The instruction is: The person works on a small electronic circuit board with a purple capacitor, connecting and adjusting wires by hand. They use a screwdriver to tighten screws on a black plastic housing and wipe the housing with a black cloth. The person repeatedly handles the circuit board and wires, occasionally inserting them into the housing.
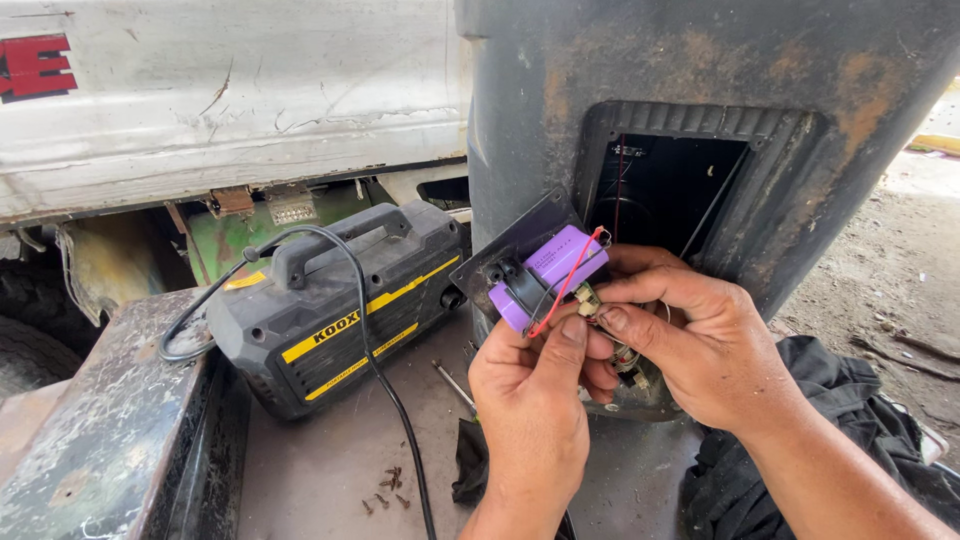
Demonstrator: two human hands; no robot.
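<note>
cover plate [520, 240] already off the rusty rectangular opening [665, 195] in the dark grey housing [720, 70], swung out just left of that opening and still tethered by wires. purple cylindrical battery pack [553, 268] out in the open on the back of the plate, just below and left of the opening, with a thin red wire [562, 290] looped across it. small beige connector [587, 298] at the pack's lower right end, apparently not yet sorted; whether plugged or loose, cannot tell. opening not yet closed up.

left hand [530, 405] wrapped from beneath, thumb pressed up against the pack and red wire, fingers [598, 372] curled shut around the plate's lower edge. right hand [700, 345] pinching the connector and wire ends between thumb and forefinger, other fingers folded loosely.

housing rough, matte, blotched with orange rust; opening framed by ribbed moulding. pack smooth and glossy in shrink wrap. below the opening, a handful of loose rusty screws [385, 493] and a slim screwdriver [453, 385] on the scuffed metal bed [330, 450]. left of the opening, a black and yellow plastic power unit [335, 310] with a black cable [385, 385].
</note>
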